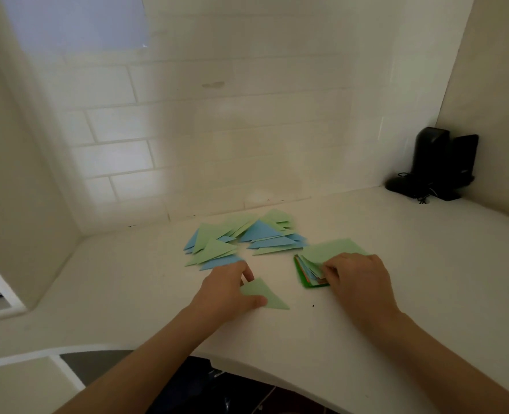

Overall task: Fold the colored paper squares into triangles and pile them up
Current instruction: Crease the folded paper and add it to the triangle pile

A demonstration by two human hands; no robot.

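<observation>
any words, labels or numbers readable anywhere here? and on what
None can be read.
Black speakers in the corner: no legible brand or marking.
Stack of paper squares under the right hand: printing on its green base too blurred to read.
Green triangle in the left hand and the folded triangles: plain, no text.

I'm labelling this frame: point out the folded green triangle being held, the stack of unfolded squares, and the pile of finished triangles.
folded green triangle [263, 295]: head view, its flat middle.
stack of unfolded squares [331, 251]: head view, top green sheet.
pile of finished triangles [259, 231]: head view, a blue triangle on top.
</observation>
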